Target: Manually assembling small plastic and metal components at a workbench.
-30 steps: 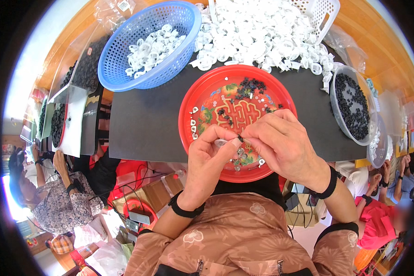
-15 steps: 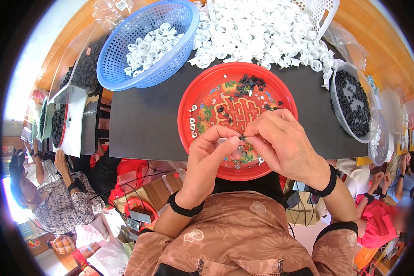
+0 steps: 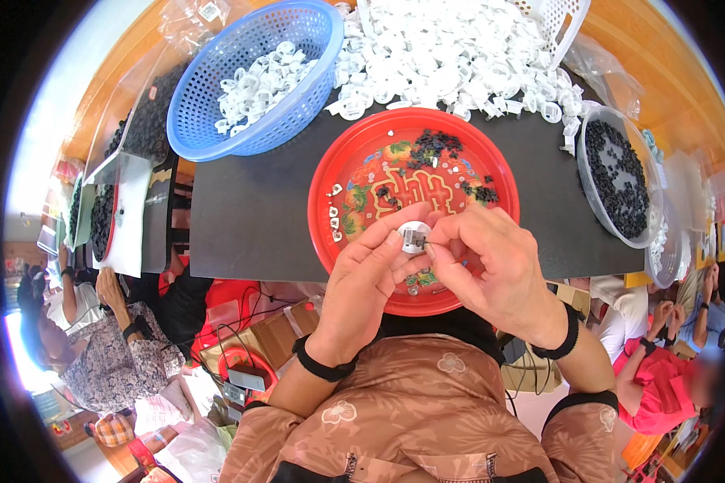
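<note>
My left hand [image 3: 364, 266] pinches a round white plastic piece [image 3: 407, 247] over the near half of a red round tray [image 3: 324, 173]. The piece faces up and shows a dark grey, blocky middle. At the right edge of that piece, my right hand [image 3: 491, 256] has thumb and forefinger pressed together. Something tiny and dark seems to be between those fingertips, too small to name. In the tray lie a heap of small black parts [image 3: 437, 148], a smaller black group [image 3: 483, 194] and several small white pieces [image 3: 335, 212] along the left side.
A blue perforated basket [image 3: 187, 121] with white pieces stands at the left. Behind the tray spreads a big pile of white pieces [image 3: 459, 56]. A clear round tub [image 3: 590, 193] holds black parts at the right. Other people sit at both sides, one with a hand [image 3: 110, 287] by white paper.
The white round piece has turned from edge-on to face up, so its dark middle shows. My right fingertips are now at its right edge.
</note>
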### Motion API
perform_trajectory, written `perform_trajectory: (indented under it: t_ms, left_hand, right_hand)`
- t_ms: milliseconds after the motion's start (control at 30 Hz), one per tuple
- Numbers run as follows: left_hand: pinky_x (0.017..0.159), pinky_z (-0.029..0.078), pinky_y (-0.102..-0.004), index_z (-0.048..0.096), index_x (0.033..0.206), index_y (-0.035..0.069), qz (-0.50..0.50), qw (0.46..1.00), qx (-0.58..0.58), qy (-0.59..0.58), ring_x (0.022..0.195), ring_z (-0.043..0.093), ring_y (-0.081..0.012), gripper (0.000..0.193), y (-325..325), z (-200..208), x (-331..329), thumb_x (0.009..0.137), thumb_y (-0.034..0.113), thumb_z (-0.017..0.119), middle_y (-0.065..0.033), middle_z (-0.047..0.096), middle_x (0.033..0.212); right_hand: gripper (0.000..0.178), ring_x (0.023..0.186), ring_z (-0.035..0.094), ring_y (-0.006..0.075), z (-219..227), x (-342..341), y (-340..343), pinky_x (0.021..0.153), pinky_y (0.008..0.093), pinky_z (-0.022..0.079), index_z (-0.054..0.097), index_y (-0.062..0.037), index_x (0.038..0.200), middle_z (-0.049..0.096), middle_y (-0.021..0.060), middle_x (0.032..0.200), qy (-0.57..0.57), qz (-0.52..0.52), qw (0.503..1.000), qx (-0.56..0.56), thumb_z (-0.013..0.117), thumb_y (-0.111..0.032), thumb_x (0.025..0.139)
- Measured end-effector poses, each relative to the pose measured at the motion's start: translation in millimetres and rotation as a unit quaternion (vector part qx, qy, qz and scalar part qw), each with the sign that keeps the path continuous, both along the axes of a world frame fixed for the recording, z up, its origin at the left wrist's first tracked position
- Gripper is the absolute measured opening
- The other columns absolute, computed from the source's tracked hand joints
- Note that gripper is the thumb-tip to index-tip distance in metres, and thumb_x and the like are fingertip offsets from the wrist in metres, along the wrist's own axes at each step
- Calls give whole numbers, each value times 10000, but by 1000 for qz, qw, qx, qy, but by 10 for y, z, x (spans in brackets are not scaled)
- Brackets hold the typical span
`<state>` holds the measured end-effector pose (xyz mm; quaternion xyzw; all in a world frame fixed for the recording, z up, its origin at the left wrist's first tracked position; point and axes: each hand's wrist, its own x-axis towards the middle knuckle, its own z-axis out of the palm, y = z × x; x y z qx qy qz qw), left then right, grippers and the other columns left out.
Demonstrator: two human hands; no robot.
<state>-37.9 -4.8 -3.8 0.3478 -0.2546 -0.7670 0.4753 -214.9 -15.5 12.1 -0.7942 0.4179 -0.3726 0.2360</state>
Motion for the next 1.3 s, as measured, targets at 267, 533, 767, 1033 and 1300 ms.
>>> perform_trajectory:
  t_ms: [267, 533, 767, 1033, 1300]
  left_hand:
    - [908, 497, -311, 490, 1375, -2, -41, 998, -16, 33, 1096, 597, -141, 390, 17, -112, 46, 1023, 167, 488, -81, 612, 1249]
    - [902, 502, -300, 543, 1329, 20, -26, 996, 20, 80, 1097, 599, -140, 372, 33, -157, 90, 966, 94, 585, -71, 629, 1222]
    - [870, 512, -285, 595, 1278, 52, -16, 996, 1, 88, 1065, 614, -133, 362, 38, -216, 102, 919, 56, 646, -61, 656, 1170]
    - [860, 520, -273, 601, 1272, 40, -2, 998, -10, 62, 1015, 635, -130, 383, 57, -154, 49, 895, 19, 663, -62, 667, 1154]
    - [903, 533, -313, 594, 1260, -4, -20, 995, -52, -84, 1064, 635, -169, 366, 44, -126, 30, 901, 33, 655, -101, 660, 1176]
  right_hand:
    - [158, 684, 591, 247, -46, 88, 61, 672, 361, 435, 571, -67, 878, 569, 55, 761, -20, -47, 999, -1, 698, -51, 784]
    - [179, 692, 584, 248, -2, 125, 72, 664, 359, 425, 566, -65, 900, 553, 55, 761, 14, -43, 997, -69, 701, -50, 784]
    - [205, 715, 581, 287, -24, 98, 51, 637, 395, 466, 555, -36, 931, 533, 100, 796, -15, 7, 999, -52, 695, -45, 782]
    - [236, 715, 579, 296, 39, 57, 36, 607, 392, 482, 541, -36, 957, 514, 107, 795, 10, 27, 999, -41, 698, -53, 781]
    - [193, 712, 596, 280, 6, -7, 30, 626, 385, 490, 562, -39, 938, 544, 94, 788, -23, 23, 999, 31, 694, -42, 797]
